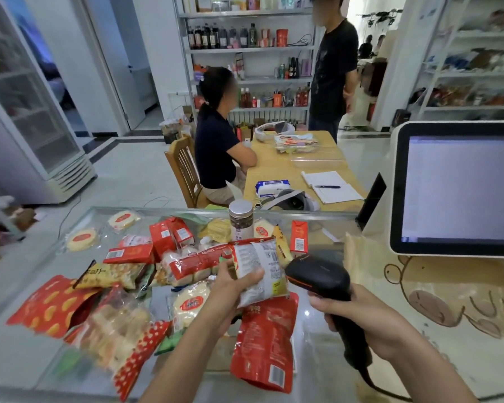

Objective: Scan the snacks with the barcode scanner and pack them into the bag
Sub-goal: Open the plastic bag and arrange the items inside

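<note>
- Closest to us, our right hand [358, 318] is curled round the handle of the barcode scanner [317, 276], whose head points left toward the packet we hold.
- Just beside it, our left hand [233, 289] grips a snack packet [259, 266] from below, thumb across its printed back. The packet is raised over the pile, near the scanner's head but apart from it.
- Under that packet a red pouch [264, 344] lies flat on the glass counter [312, 359], a barcode label showing at its lower corner.
- To our left the rest of the snacks [134, 274] spread in a loose heap: red boxes, round cakes in clear wrap, yellow and red bags. A jar [240, 222] stands upright behind them.
- To our right the paper bag [448, 286], printed with a bear, sits by the screen [454, 184]. We cannot tell whether anything is inside it.
- We judge the task to be early or midway: this packet is being scanned, and most of the heap awaits scanning and packing.
- Beyond the counter a seated person [216, 149] is at a wooden table [277, 170], a standing person [332, 71] is beside it, and stocked shelves [245, 49] line the wall.
</note>
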